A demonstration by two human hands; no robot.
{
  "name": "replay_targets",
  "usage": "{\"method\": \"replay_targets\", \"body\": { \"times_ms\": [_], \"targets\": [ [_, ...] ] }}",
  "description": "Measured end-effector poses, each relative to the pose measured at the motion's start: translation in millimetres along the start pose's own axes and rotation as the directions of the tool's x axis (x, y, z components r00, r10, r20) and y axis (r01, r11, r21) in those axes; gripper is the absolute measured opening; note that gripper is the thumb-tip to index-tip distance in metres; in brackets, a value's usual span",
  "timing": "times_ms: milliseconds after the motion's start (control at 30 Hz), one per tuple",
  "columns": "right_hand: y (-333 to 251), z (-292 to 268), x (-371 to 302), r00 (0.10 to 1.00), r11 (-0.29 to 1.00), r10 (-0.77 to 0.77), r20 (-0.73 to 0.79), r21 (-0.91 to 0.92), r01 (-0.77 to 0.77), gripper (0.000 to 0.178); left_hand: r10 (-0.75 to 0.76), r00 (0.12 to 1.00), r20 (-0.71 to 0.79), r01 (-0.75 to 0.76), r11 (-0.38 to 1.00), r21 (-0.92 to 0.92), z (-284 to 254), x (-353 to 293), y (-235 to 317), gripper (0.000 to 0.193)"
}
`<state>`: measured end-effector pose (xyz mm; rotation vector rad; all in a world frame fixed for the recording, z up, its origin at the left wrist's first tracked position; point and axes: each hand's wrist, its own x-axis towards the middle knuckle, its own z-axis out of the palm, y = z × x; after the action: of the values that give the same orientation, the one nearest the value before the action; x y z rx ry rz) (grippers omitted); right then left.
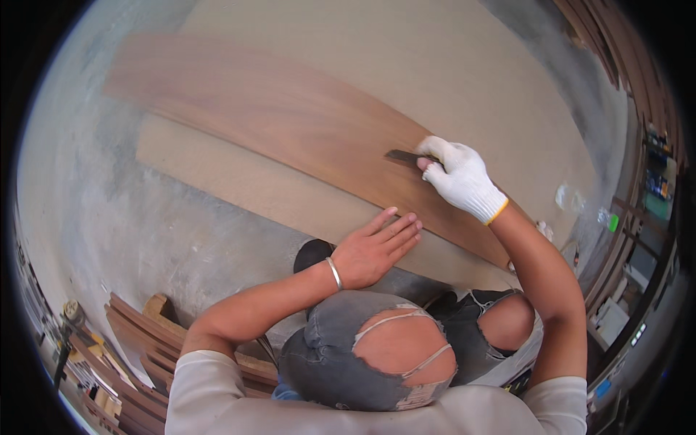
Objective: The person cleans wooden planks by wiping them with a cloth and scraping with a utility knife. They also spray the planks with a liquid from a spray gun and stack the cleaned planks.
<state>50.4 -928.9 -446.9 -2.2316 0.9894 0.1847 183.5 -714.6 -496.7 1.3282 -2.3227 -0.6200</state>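
Observation:
A long brown wooden board lies at a slant on a larger pale tan sheet; its far left end looks smeared. My right hand, in a white knit glove with a yellow cuff, is closed around a dark flat-bladed tool. The blade lies at the board's face and points left; whether it is a scraper or a knife I cannot tell. My left hand is bare, with a silver bangle at the wrist. Its fingers stretch out flat, the tips at the board's near edge, holding nothing.
My bent knee in torn grey jeans rises just behind my left hand. Several brown wooden strips are stacked at the lower left, with more strips along the right. A green-capped item and clear plastic lie near the sheet's right edge.

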Motion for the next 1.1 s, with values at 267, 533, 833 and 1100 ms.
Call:
{"method": "replay_targets", "body": {
  "times_ms": [267, 533, 833, 1100],
  "targets": [
    [15.6, 8.9, -15.2, 0.998, 0.989, 0.024, -0.061, 0.15, -0.014, 0.019, 0.216, 0.971, 0.101, -0.21, 0.976, -0.063, 38.1, 37.3, 11.7, 0.054],
    [12.6, 8.5, -12.6, 0.999, 0.988, 0.039, -0.033, 0.15, -0.033, 0.02, 0.298, 0.946, 0.126, -0.291, 0.954, -0.071, 45.8, 43.0, 16.9, 0.055],
    [19.8, 6.0, -12.7, 0.998, 0.976, 0.068, -0.015, 0.208, -0.064, 0.021, 0.026, 0.995, 0.1, -0.025, 1.0, -0.016, 4.3, 0.0, 3.5, 0.059],
    [20.6, 9.8, -12.7, 0.998, 0.99, 0.041, -0.055, 0.134, -0.033, 0.023, -0.245, 0.967, -0.063, 0.247, 0.969, 0.013, -13.6, -4.0, 8.4, 0.062]
  ]
}}
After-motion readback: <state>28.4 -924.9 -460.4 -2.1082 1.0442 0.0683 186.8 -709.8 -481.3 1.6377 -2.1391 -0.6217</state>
